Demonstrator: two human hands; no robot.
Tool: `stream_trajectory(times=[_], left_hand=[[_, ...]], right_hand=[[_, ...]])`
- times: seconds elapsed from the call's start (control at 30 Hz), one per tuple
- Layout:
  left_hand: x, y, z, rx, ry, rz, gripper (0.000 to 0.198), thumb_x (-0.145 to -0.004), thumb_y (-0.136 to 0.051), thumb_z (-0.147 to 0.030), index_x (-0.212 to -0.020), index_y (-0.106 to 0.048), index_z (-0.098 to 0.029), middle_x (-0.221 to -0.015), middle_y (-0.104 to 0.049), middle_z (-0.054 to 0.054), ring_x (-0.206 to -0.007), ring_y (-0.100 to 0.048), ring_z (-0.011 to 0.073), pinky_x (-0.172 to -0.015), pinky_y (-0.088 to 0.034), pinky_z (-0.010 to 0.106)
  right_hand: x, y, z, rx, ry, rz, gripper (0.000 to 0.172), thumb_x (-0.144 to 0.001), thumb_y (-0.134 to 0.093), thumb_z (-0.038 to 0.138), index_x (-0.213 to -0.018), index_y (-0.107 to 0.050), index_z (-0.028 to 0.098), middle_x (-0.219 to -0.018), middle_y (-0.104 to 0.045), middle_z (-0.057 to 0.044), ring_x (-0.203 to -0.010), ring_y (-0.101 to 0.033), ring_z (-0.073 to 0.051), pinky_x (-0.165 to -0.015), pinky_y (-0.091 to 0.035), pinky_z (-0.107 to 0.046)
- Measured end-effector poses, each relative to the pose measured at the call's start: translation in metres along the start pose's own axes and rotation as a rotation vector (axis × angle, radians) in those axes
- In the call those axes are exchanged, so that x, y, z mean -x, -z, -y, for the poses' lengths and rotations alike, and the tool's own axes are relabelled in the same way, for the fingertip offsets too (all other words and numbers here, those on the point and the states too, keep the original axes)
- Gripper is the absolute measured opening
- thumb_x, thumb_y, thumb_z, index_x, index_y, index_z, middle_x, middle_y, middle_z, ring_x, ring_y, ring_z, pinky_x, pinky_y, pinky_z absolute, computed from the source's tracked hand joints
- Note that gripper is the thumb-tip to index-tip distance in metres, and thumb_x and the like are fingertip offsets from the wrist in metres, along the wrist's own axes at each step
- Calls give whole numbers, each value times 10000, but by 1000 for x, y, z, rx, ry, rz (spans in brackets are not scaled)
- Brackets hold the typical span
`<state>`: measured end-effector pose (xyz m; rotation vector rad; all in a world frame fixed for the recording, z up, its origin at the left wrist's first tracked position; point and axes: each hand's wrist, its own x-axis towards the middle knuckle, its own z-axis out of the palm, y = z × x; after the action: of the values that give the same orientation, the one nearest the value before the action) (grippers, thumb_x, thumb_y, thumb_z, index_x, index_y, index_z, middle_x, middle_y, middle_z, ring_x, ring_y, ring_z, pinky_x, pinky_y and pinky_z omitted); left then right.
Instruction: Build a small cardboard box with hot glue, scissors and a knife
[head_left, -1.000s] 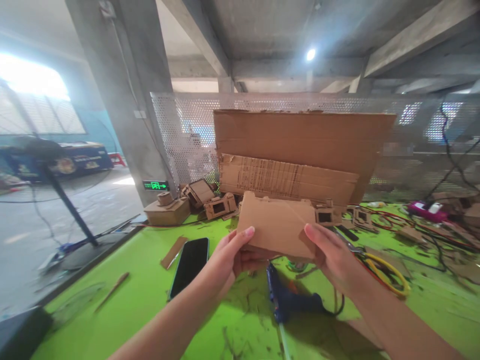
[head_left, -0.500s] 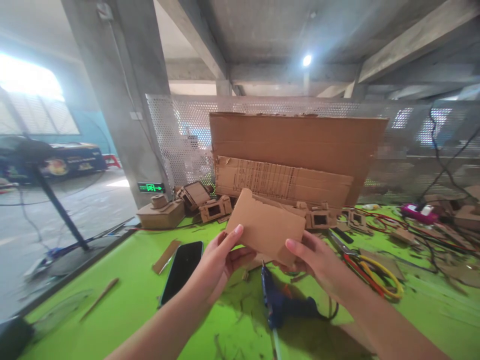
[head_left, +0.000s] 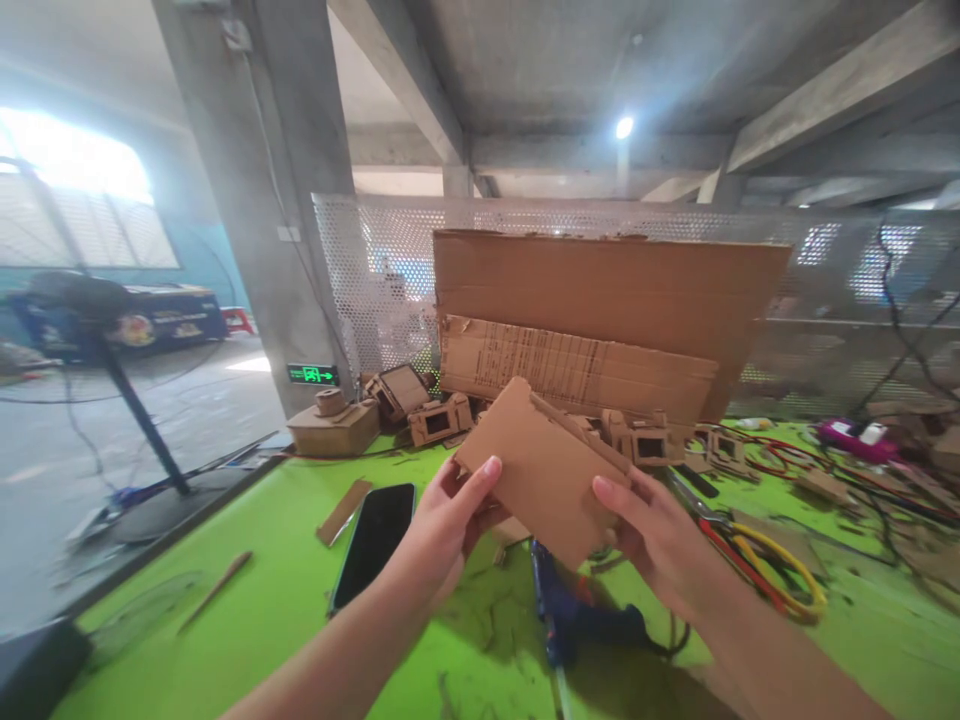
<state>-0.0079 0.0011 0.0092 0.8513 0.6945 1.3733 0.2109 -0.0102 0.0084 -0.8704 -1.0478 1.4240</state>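
Between my two hands I hold a brown cardboard piece (head_left: 551, 475) above the green table, tilted with its right end lower. My left hand (head_left: 465, 510) grips its left edge, thumb on the near face and fingers behind. On the right edge, my right hand (head_left: 649, 520) pinches it the same way; most of the fingers are hidden behind the board. Beneath the cardboard lies a blue hot glue gun (head_left: 577, 610), a glue stick poking from its rear. A dark phone (head_left: 375, 545) rests on the table left of my left forearm.
Small cardboard models (head_left: 440, 420) line the back, before a large cardboard sheet (head_left: 611, 290). Scissors with red and yellow handles (head_left: 780, 570) lie to the right, near cables and a purple power strip (head_left: 855, 440). A thin wooden stick (head_left: 215, 592) lies at left.
The cardboard piece has turned clockwise, its right end dropping and a side edge showing more. Both hands still grip it. The whole view has shifted slightly, so the surroundings appear further right.
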Motion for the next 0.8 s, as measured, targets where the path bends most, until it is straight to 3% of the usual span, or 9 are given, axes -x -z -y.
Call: stream_trajectory(times=[0.1,0.23,0.4,0.6,0.8], left_hand=[[0,1,0,-1,36,72,584,-768,-899,-372,-1245,-645,-151,-1291,-723,163,-1059,-745,273,-838,-652,337],[-1,2,-1,-22,44,81,578,-791,-880,-379,-1255,-628,-145,-1277,-729,177,-1067,-748,293,-851,-652,366],[-4,5,5,-57,3,75,633,-733,-915,-431,-1225,-639,-145,-1285,-731,174,-1082,-745,308,-836,-655,380],[-1,5,9,-96,-21,260,562,-669,-968,-332,-1135,-718,-142,-1121,-800,129,-1063,-754,267,-896,-616,327],[0,4,9,-143,-13,289,428,-671,-962,-357,-1001,-789,-147,-915,-824,77,-855,-771,187,-775,-605,249]], right_hand=[[-1,-2,-4,-59,-73,11,498,-823,-844,463,-1221,-701,200,-1161,-801,-118,-869,-787,-237,-701,-642,-309],[-8,9,-2,-82,-32,32,466,-801,-866,476,-1146,-706,208,-1124,-804,-99,-914,-779,-239,-745,-647,-320],[-11,16,1,16,25,-65,456,-743,-933,383,-1115,-709,244,-1027,-792,-11,-859,-755,-169,-639,-608,-218],[-6,5,-5,-97,7,5,391,-785,-884,441,-1043,-706,208,-991,-790,-48,-832,-765,-215,-723,-643,-326],[-8,9,-4,-103,-42,70,389,-825,-862,400,-1115,-696,201,-1076,-797,-73,-889,-777,-220,-768,-650,-340]])
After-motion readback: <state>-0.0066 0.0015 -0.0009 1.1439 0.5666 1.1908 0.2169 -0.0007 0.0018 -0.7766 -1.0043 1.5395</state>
